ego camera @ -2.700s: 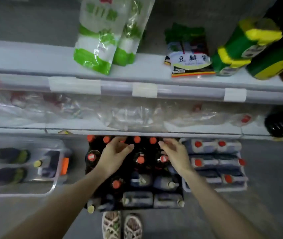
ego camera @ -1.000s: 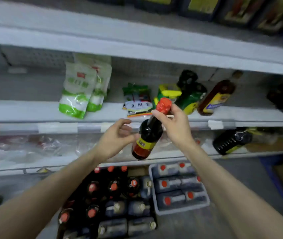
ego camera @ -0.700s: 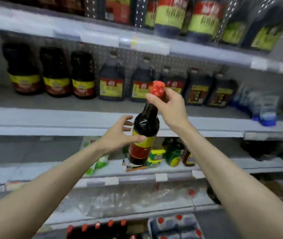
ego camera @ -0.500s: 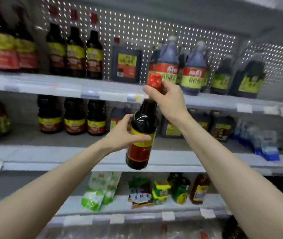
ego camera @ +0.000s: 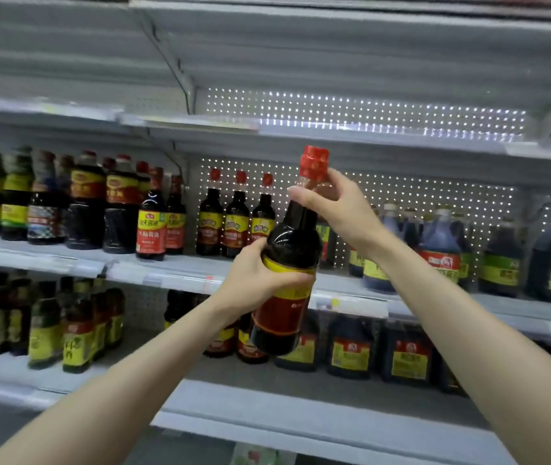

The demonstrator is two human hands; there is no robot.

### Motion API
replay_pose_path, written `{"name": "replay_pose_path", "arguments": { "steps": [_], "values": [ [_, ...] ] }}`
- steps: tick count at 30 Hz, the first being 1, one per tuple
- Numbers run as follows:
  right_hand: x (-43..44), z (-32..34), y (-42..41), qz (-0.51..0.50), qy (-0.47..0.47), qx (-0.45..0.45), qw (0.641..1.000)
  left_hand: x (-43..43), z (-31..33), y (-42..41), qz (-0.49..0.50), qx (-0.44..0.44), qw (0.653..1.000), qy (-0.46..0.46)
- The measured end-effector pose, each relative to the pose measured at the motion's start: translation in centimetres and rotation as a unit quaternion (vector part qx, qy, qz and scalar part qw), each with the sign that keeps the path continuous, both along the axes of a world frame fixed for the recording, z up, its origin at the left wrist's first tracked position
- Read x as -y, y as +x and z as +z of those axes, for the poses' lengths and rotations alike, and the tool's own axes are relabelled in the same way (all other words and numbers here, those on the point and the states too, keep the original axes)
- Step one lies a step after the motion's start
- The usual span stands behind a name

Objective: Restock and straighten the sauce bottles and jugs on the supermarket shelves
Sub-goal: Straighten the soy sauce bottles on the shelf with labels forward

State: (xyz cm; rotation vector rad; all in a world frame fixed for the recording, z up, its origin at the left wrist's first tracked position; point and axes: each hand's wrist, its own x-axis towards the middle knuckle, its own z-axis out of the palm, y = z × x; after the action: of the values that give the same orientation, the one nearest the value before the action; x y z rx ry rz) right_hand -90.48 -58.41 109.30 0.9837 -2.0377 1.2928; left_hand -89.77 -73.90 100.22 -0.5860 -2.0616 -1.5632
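I hold a dark sauce bottle [ego camera: 285, 290] with a red cap and a red-and-yellow label in mid-air in front of the shelves. My right hand [ego camera: 337, 209] grips its neck just under the cap. My left hand [ego camera: 257, 276] wraps round its body at the top of the label. The bottle is nearly upright, leaning slightly right at the top. Behind it, three matching red-capped bottles [ego camera: 236, 219] stand in a row on the upper shelf [ego camera: 173, 273], with a gap to their right.
More sauce bottles [ego camera: 93, 203] fill the upper shelf to the left. Large dark jugs [ego camera: 441, 253] stand on it to the right. The lower shelf [ego camera: 317, 414] carries small bottles [ego camera: 66, 330] on the left and squat jugs [ego camera: 378, 350] on the right. The top shelf [ego camera: 334, 135] looks bare.
I took the bottle from the crate on the floor and raised it past the lower shelves. My view tilted up with it, and my left hand closed round its body.
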Motion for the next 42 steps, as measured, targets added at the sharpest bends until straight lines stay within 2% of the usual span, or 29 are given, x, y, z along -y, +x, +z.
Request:
{"name": "replay_pose_path", "arguments": {
  "steps": [3, 7, 16, 20, 26, 33, 42],
  "values": [
    [2.7, -0.8, -0.8, 0.030, 0.046, 0.051, 0.997, 2.5, 1.2, -0.1, 0.009, -0.008, 1.000, 0.007],
    [6.7, -0.9, -2.1, 0.038, 0.042, 0.071, 0.996, 6.4, 2.2, -1.0, 0.022, -0.012, 1.000, -0.001],
    [18.5, -0.6, -5.8, -0.022, 0.021, 0.031, 0.999, 17.8, 2.6, -5.7, -0.008, -0.004, 0.999, -0.042],
    [22.1, -0.4, -8.0, -0.069, 0.014, 0.009, 0.998, 21.5, 2.9, -8.0, -0.053, 0.011, 0.998, -0.037],
    [25.8, 0.8, -10.8, -0.112, 0.005, -0.010, 0.994, 26.0, 2.3, -12.2, -0.053, -0.006, 0.997, -0.056],
    [28.6, 1.6, -15.1, -0.148, -0.007, -0.034, 0.988, 27.7, 2.1, -16.9, 0.013, -0.045, 0.999, -0.018],
    [29.4, 0.8, -20.1, -0.187, 0.018, -0.014, 0.982, 27.6, 1.2, -20.8, 0.073, -0.016, 0.997, -0.027]
  ]
}}
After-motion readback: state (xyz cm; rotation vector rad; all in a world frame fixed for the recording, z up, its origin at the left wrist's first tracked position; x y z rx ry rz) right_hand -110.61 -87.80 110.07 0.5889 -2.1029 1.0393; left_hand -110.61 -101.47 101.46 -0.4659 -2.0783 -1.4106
